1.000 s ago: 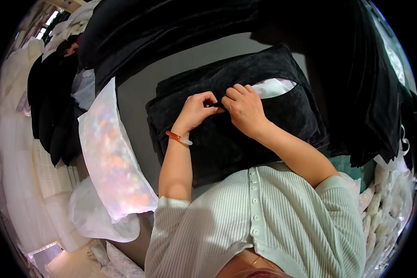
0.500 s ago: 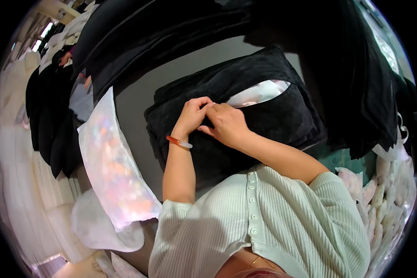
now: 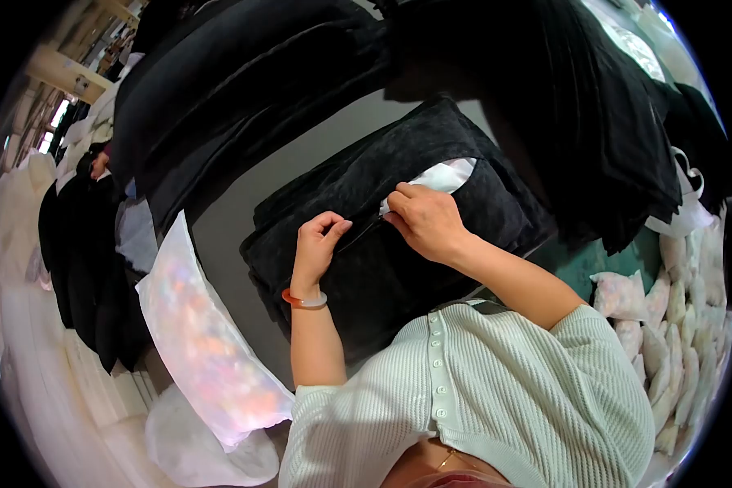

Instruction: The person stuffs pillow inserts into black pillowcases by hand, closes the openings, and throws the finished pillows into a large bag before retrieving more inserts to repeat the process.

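A stuffed black velvety cushion cover (image 3: 496,199) lies in front of me, with a slit along its upper face. White filling, like an inner pillow (image 3: 451,175), shows through the slit. My left hand (image 3: 319,244) pinches the black fabric at the left end of the seam. My right hand (image 3: 427,221) is closed at the near end of the white opening, fingertips on the seam edge; a zipper pull there, if any, is hidden. Between the hands a thin dark seam line runs closed.
Left of the cover lies a white pillow (image 3: 207,333) with pastel filling showing through. Piles of black fabric (image 3: 252,89) lie beyond, and more black fabric (image 3: 602,138) hangs at right. Several small stuffed pillows (image 3: 618,297) are heaped lower right. Part of another person (image 3: 99,163) shows far left.
My hands were together at the seam; now they are apart. The right hand has moved right along the slit to the white part, while the left stays near the seam's left end.
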Motion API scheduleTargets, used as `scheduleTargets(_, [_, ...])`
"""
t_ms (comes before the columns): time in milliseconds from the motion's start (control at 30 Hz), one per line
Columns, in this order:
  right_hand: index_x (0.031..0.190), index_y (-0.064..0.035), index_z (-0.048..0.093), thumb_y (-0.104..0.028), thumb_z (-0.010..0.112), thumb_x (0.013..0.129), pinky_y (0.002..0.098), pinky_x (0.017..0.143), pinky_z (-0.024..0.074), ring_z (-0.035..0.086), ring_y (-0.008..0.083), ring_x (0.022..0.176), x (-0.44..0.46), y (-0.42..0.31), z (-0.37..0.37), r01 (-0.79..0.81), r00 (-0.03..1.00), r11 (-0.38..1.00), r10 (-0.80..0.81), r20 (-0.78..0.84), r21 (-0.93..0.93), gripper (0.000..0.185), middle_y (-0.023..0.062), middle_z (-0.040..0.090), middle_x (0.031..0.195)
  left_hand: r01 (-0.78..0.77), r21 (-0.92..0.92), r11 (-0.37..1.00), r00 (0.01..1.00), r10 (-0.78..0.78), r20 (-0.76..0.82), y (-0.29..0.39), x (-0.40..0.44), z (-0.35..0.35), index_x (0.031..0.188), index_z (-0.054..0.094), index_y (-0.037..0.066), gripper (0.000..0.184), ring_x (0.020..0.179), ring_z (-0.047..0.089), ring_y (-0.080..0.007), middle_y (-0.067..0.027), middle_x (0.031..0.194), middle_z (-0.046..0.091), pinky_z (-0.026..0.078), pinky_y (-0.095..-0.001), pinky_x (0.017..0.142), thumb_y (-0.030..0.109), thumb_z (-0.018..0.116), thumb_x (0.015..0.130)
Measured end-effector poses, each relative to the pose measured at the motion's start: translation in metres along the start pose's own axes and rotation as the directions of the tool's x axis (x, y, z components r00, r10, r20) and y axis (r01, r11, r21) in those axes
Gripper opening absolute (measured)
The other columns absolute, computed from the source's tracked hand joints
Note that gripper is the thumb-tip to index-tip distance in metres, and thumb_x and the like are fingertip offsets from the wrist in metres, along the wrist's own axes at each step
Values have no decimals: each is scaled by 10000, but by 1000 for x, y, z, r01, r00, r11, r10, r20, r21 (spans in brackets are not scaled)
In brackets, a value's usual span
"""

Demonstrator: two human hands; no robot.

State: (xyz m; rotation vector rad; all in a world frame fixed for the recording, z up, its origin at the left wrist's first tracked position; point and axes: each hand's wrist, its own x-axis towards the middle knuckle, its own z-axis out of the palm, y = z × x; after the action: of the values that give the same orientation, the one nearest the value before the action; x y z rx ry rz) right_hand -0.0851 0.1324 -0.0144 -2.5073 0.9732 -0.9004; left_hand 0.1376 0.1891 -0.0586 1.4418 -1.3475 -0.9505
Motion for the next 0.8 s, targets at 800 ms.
scheduleTargets(800, [867,-34,546,-130,627,836,484,626,461,609,386,704,-12,34,21,-207,976,920,219,2,332,129,182,609,713,-85,440,894,995,101,-11,53,63,70,886,632,-6,191,731,620,-340,-174,790,640,468,-370,657,181,599,881])
